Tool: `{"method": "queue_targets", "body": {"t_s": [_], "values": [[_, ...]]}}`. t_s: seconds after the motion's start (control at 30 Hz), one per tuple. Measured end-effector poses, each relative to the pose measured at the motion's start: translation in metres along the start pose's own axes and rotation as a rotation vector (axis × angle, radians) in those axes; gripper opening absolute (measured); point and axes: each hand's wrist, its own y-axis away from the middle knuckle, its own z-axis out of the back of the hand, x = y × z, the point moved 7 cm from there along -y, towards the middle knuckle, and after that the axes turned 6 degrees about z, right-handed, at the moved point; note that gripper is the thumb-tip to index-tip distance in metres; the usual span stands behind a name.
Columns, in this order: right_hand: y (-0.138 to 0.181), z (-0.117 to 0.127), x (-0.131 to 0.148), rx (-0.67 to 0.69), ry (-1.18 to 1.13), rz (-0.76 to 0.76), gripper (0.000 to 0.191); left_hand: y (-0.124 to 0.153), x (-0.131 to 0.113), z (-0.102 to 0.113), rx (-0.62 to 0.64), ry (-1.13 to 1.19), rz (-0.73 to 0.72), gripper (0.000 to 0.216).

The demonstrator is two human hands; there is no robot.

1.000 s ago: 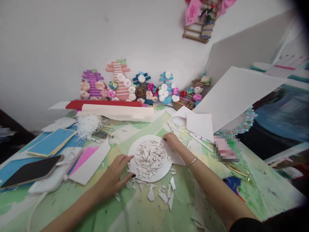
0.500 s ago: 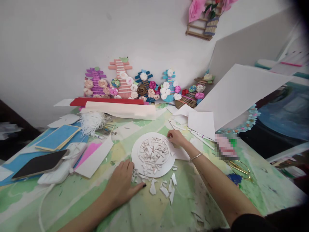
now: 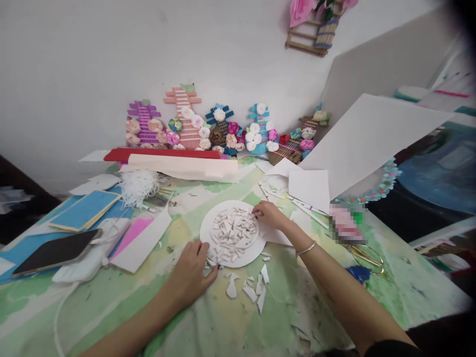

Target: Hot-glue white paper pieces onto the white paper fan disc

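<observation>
A white paper disc (image 3: 262,249) lies on the table, and a ring on it encloses a heap of torn white paper scraps (image 3: 235,228). More scraps spill over the disc's near left edge. My left hand (image 3: 191,272) rests palm down at that edge, thumb apart from the fingers, with scraps beside the fingertips. At the ring's upper right rim, my right hand (image 3: 270,216) has its fingertips pinched together. Whatever is between them is too small to make out. Several loose paper pieces (image 3: 256,287) lie on the table in front of the disc.
Left stand a phone (image 3: 55,252), a white power strip (image 3: 89,253), blue notebooks (image 3: 87,210) and white string (image 3: 137,188). Gold-handled scissors (image 3: 366,258), white sheets (image 3: 308,186) and a large leaning board (image 3: 372,144) are right. Decorated stick crafts (image 3: 184,119) line the wall.
My left thumb has drawn in toward the disc's edge and the fingers. My right hand has shifted slightly left over the ring's rim. The whole view has moved a little.
</observation>
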Motion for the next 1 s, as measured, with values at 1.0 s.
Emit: {"method": "queue_targets", "body": {"t_s": [1.0], "values": [[0.0,0.025,0.076,-0.266,-0.077,0.154,0.015,-0.071,0.034,0.008,-0.123,0.488,0.025,0.014]]}}
